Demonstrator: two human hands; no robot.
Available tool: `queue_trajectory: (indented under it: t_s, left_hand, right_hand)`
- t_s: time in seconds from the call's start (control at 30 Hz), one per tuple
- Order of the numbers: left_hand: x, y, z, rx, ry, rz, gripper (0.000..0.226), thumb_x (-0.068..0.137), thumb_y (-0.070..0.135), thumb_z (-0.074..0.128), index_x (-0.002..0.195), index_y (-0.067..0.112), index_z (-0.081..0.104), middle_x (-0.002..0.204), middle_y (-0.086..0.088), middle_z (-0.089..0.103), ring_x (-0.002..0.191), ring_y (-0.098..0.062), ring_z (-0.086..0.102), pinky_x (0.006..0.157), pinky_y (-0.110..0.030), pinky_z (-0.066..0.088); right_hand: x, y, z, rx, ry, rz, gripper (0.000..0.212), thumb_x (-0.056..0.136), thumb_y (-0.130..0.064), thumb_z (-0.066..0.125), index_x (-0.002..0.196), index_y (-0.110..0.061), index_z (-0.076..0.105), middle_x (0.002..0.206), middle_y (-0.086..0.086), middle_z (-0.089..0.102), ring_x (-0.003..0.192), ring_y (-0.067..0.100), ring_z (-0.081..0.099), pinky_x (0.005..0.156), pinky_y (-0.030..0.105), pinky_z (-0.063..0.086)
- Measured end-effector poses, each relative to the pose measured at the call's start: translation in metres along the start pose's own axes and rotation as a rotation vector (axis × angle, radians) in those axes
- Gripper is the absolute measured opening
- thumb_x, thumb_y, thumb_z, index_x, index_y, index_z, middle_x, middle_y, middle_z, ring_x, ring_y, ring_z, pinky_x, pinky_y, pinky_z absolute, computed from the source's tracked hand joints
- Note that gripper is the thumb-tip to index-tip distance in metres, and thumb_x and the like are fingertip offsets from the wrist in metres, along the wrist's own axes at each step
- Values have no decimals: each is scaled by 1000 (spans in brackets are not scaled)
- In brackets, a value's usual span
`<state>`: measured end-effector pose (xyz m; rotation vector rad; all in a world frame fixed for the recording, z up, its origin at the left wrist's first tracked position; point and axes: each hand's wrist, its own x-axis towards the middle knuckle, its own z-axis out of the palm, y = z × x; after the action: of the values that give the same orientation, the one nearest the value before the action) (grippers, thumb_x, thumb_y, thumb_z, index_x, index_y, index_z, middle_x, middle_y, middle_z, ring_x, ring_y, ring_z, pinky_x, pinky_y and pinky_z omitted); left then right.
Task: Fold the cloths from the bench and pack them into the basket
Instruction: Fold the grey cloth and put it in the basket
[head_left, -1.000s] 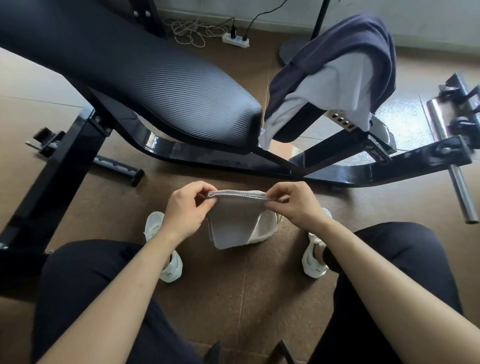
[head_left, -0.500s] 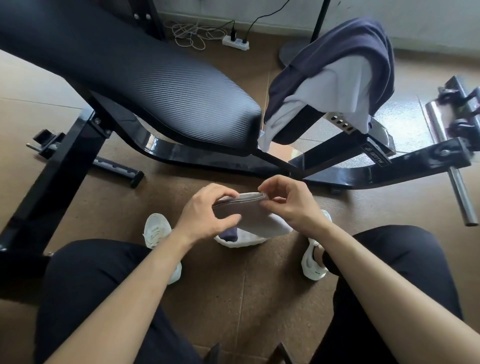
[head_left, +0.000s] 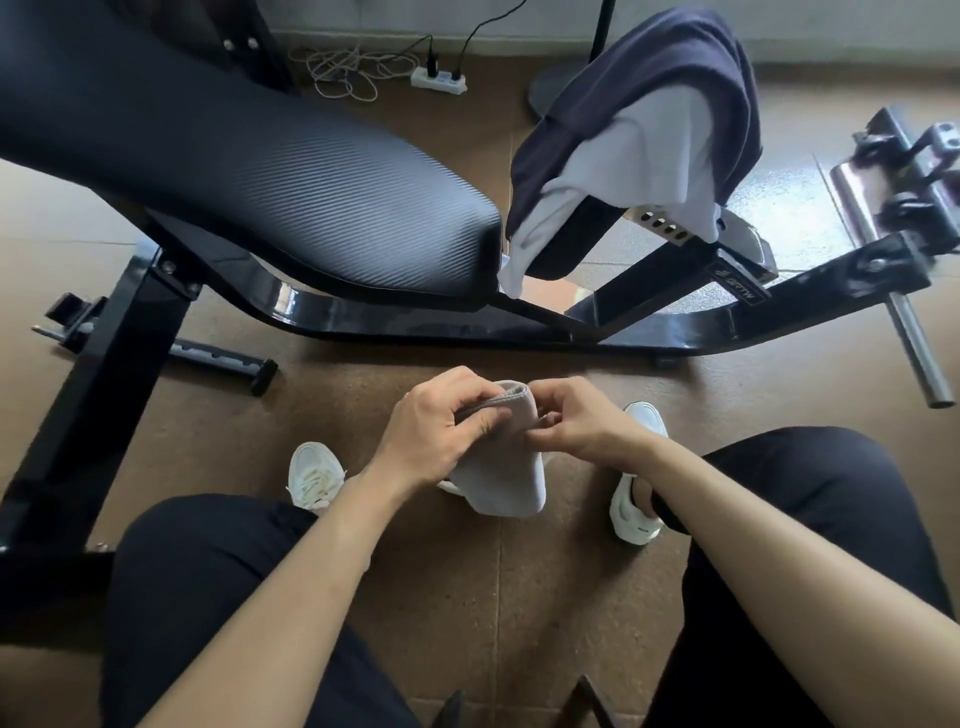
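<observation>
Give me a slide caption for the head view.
Left hand and right hand grip a part-folded grey cloth; navy cloth and white cloth hang on the bench.

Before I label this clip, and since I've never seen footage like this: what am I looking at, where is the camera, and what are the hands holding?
There is no machine here. One camera worn on a person's head looks down at their own arms and legs. In front of them stands a black weight bench. The left hand and the right hand both pinch a small grey cloth, partly folded and held above the brown floor between two white shoes. A dark blue cloth and a pale cloth hang over the bench's far end, not yet folded. The basket cannot be made out clearly.
</observation>
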<state>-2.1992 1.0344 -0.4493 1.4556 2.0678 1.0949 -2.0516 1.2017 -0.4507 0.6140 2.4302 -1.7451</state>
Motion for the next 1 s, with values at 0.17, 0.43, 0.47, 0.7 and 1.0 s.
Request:
queue_trajectory:
  t_s: [0.17, 0.43, 0.47, 0.7, 1.0]
  left_hand:
    - [-3, -4, -19, -99, 66, -62, 17, 95, 33, 69, 106, 21, 73, 95, 9, 72, 88, -8, 67, 72, -25, 55]
    - [-9, -14, -49, -341, 356, -220, 10, 100, 23, 63, 96, 25, 72, 83, 16, 71, 80, 0, 62, 71, -15, 48]
    - [-10, -16, -52, -365, 389, -230, 11, 100, 24, 63, 94, 27, 72, 82, 18, 71, 80, 0, 62, 72, -16, 49]
    - [-13, -41, -63, -523, 526, -345, 14, 98, 32, 63, 91, 25, 73, 86, 7, 68, 85, -9, 60, 78, -26, 51]
    - [-20, -70, -68, -478, 648, -641, 18, 100, 28, 63, 83, 26, 71, 82, 8, 64, 79, -3, 56, 77, -22, 48]
  right_hand:
    - [12, 6, 13, -112, -33, 9, 25, 87, -9, 74, 93, -33, 73, 90, -34, 69, 92, -6, 64, 83, 16, 51]
    - [19, 37, 18, -341, -19, 102, 5, 80, -10, 73, 82, -14, 70, 77, 0, 65, 72, 12, 53, 68, 30, 43]
    - [18, 40, 17, -333, -26, 115, 6, 81, -10, 73, 82, -15, 71, 78, -2, 66, 73, 12, 55, 68, 28, 44]
    - [11, 65, 13, -256, -69, 265, 12, 89, -12, 71, 100, -13, 77, 100, 9, 75, 85, 13, 63, 89, 36, 54]
    - [8, 67, -12, -65, 109, 368, 13, 89, -14, 75, 101, -19, 74, 92, 2, 71, 85, 15, 65, 80, 31, 54]
